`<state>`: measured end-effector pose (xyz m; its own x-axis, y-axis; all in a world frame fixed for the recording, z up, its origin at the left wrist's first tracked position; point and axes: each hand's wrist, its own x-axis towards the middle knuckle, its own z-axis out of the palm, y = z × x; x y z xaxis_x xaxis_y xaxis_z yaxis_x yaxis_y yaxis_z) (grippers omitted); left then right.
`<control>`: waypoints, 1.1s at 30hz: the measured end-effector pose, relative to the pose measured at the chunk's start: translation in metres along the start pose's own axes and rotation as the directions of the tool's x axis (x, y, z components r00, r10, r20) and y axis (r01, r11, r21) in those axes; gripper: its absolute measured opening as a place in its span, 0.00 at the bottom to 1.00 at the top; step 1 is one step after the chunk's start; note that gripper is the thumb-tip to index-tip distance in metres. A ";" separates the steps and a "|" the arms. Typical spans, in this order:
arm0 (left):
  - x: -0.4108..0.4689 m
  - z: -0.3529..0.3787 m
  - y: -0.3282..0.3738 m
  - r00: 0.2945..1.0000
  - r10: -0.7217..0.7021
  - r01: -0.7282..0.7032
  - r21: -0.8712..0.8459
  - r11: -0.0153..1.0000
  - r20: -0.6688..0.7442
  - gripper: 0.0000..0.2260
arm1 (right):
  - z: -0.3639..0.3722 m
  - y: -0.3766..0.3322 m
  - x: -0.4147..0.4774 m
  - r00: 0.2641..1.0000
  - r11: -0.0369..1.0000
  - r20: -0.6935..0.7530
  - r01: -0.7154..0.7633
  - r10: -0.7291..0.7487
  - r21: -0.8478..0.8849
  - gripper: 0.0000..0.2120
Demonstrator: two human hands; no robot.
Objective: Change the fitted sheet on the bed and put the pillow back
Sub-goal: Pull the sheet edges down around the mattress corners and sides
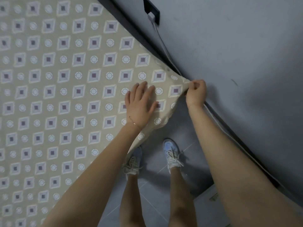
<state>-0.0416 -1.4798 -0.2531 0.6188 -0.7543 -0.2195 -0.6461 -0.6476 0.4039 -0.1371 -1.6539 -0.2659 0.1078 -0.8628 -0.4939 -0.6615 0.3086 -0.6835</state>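
Note:
A beige fitted sheet (65, 99) printed with diamonds and circles covers the bed across the left and middle of the view. My left hand (140, 105) lies flat on the sheet near its corner, fingers straight and spread. My right hand (196, 93) pinches the sheet's corner by the wall and holds it lifted off the bed. No pillow is in view.
A grey wall (237, 54) runs along the bed's right side. A black socket plate with a white charger (151, 16) sits on it, and its white cable (164, 45) trails down along the bed edge. My feet in sneakers stand on grey floor tiles (152, 208) beside the bed.

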 end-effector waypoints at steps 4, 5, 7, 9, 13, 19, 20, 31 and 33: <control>0.005 0.004 -0.005 0.975 -0.002 -0.033 0.154 0.988 0.222 0.30 | 0.004 0.001 -0.024 0.986 0.998 0.160 0.061 -0.057 -0.023 0.11; 0.005 0.002 -0.004 0.970 0.001 -0.046 0.178 0.983 0.243 0.30 | 0.005 0.001 -0.028 0.970 0.993 0.235 0.086 -0.064 -0.085 0.12; 0.005 -0.005 -0.003 0.966 -0.012 -0.046 0.216 0.975 0.260 0.29 | 0.006 0.001 -0.034 0.940 0.972 0.340 0.097 -0.019 -0.213 0.14; -0.002 -0.020 -0.002 0.963 -0.080 0.027 0.200 0.979 0.259 0.26 | 0.000 -0.007 -0.043 0.922 0.939 0.387 0.122 0.013 -0.321 0.17; -0.036 -0.081 -0.003 0.904 -0.333 0.373 -0.114 0.921 0.266 0.21 | -0.027 -0.053 -0.085 0.871 0.742 0.461 0.421 -0.170 -0.522 0.21; -0.133 -0.230 -0.001 0.837 -0.546 0.500 -0.464 0.731 0.042 0.16 | -0.052 -0.172 -0.216 0.702 0.755 0.650 0.586 -0.291 -0.295 0.19; -0.155 -0.252 0.002 0.804 -0.594 0.518 -0.540 0.664 0.040 0.16 | -0.057 -0.187 -0.241 0.681 0.796 0.677 0.558 -0.279 -0.234 0.19; -0.440 -0.371 0.034 0.315 -0.948 0.339 -0.928 0.154 -0.042 0.17 | -0.096 -0.213 -0.523 0.306 0.758 0.925 0.652 -0.225 -0.032 0.18; -0.491 -0.375 0.027 0.247 -0.968 0.291 -0.951 0.109 -0.035 0.17 | -0.095 -0.195 -0.573 0.223 0.738 0.960 0.674 -0.170 -0.026 0.18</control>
<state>-0.1956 -1.0859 0.1986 0.7941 0.4448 -0.4142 0.5346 -0.1869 0.8242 -0.1402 -1.2579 0.2012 0.8488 0.1391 -0.5100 -0.4349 -0.3647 -0.8233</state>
